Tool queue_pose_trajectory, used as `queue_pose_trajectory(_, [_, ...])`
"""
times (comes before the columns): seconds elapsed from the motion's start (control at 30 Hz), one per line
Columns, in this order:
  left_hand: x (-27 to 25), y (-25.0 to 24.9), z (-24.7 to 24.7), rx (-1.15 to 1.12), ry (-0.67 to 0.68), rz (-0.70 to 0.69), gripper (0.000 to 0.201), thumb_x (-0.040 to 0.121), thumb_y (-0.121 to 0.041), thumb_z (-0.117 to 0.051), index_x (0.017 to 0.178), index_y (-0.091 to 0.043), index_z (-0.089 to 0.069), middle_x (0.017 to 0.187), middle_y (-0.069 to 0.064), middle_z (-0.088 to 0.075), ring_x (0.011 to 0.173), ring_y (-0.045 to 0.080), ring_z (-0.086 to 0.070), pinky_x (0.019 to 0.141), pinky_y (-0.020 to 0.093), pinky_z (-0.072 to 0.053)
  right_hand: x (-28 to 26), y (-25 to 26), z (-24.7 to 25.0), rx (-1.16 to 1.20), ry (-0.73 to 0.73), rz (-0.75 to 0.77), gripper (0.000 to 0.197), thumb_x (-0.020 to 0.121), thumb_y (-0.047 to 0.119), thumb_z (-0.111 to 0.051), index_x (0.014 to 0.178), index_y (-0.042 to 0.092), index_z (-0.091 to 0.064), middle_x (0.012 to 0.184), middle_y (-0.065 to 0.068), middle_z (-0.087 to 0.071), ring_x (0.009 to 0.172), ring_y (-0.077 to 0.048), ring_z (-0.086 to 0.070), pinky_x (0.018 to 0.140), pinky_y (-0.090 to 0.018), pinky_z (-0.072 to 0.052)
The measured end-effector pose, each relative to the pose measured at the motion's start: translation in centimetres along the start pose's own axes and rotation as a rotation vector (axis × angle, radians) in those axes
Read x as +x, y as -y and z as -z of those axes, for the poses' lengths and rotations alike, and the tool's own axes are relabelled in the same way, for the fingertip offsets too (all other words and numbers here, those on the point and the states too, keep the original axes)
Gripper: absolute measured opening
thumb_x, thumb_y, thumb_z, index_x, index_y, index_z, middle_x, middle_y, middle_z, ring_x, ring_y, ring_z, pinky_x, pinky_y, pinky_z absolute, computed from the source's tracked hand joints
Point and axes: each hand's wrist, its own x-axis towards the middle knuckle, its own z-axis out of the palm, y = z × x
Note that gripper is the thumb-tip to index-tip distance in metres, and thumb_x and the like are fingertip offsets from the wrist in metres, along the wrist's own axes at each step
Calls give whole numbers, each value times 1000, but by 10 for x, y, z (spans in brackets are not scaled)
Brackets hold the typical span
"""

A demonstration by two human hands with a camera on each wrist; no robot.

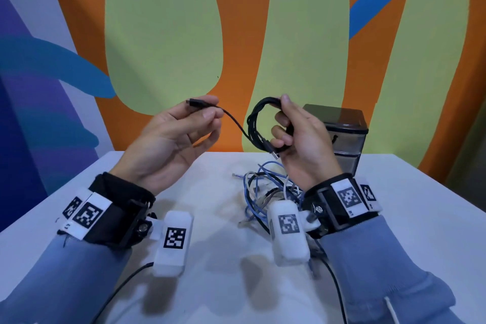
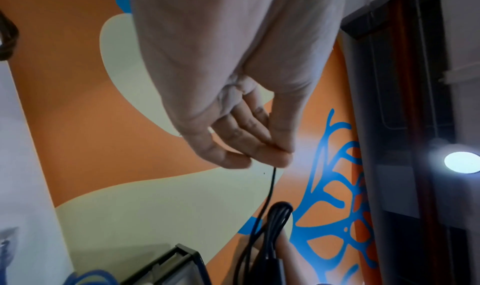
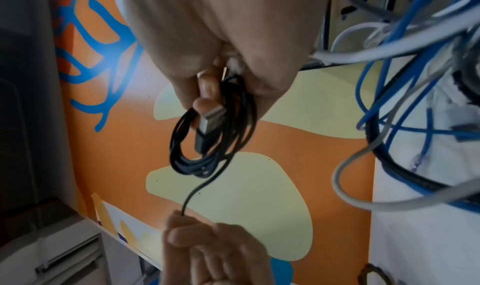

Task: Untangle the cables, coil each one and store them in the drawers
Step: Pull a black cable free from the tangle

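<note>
Both hands are raised above the table. My right hand (image 1: pixel 285 126) grips a coil of black USB cable (image 1: pixel 256 123), seen close up in the right wrist view as several loops (image 3: pixel 207 137) with a silver USB plug (image 3: pixel 211 116) against my fingers. A short free length runs left to my left hand (image 1: pixel 202 113), which pinches the small black plug end (image 1: pixel 196 103) between thumb and fingers. In the left wrist view the black cable (image 2: pixel 271 186) hangs from my fingertips (image 2: pixel 272 158). A tangle of blue, grey and black cables (image 1: pixel 265 192) lies on the white table (image 1: pixel 218 284) under my right hand.
A small dark drawer unit (image 1: pixel 342 137) with translucent drawers stands at the table's back right, behind my right hand. The painted orange and green wall rises just behind the table. Blue and grey loops (image 3: pixel 405 84) hang close to the right wrist camera.
</note>
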Motion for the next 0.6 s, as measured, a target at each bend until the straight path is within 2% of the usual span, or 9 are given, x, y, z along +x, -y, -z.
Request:
queue_pose_trajectory(0.07, [3,1,2,-8,-32,17,23,89,-10,-69,111,-15,-73,96,1,-71,86,13,-63,90,31,-58,0,1,0,20,34,-43,16,104,27,-62,91,18,-63,71,4,-33,47,-8,-27,48,-20,-39])
queue_pose_trajectory(0.13, [4,4,3,-47,-66,33,17,93,-10,-67,107,-17,-72,102,4,-71,97,16,-66,94,36,-60,1,0,-1,53,53,-76,14,105,29,-60,103,15,-62,70,5,-32,46,-8,-27,49,-20,-41])
queue_pose_trajectory(0.2, [5,6,1,-98,-69,48,12,100,-9,-61,105,-18,-66,119,12,-75,115,24,-72,99,44,-60,1,-2,-1,100,58,-87,21,105,29,-59,117,12,-55,69,5,-31,46,-7,-26,45,-18,-36])
queue_pose_trajectory(0.23, [5,8,-1,-126,-58,51,13,104,-8,-56,105,-19,-63,123,16,-75,118,28,-73,100,47,-60,2,-3,-2,116,50,-79,22,105,29,-59,118,12,-52,69,6,-31,46,-6,-25,42,-17,-32])
queue_pose_trajectory(0.27, [5,9,-4,-150,-49,47,14,106,-7,-53,105,-18,-61,121,17,-76,116,30,-74,99,48,-60,3,-5,-3,116,37,-67,22,106,29,-59,117,12,-50,68,6,-31,46,-6,-24,40,-17,-28])
queue_pose_trajectory(0.33, [5,10,-8,-171,-52,24,14,106,-7,-53,110,-17,-61,106,14,-76,100,27,-76,95,45,-62,2,-8,-5,82,4,-42,19,106,28,-59,112,12,-51,68,5,-31,47,-7,-20,39,-18,-21])
queue_pose_trajectory(0.43, [3,12,-14,-143,-44,-13,22,101,-10,-58,123,-11,-61,90,8,-71,82,22,-70,97,37,-61,-2,-11,-9,-57,-15,36,19,106,24,-59,90,15,-62,65,6,-29,47,-6,-20,39,-17,-21])
queue_pose_trajectory(0.5, [1,15,-17,-52,-11,-48,23,98,-12,-61,120,-7,-62,88,8,-71,80,20,-66,94,33,-60,-5,-13,-12,-275,-21,133,26,106,25,-60,82,21,-69,59,13,-33,47,-5,-26,44,-18,-25])
queue_pose_trajectory(0.6, [-2,17,-21,152,36,-146,17,93,-13,-65,109,-7,-67,86,8,-72,79,18,-63,86,27,-59,-7,-16,-15,-565,-12,270,25,107,27,-58,88,21,-72,51,22,-49,49,2,-45,58,-18,-30])
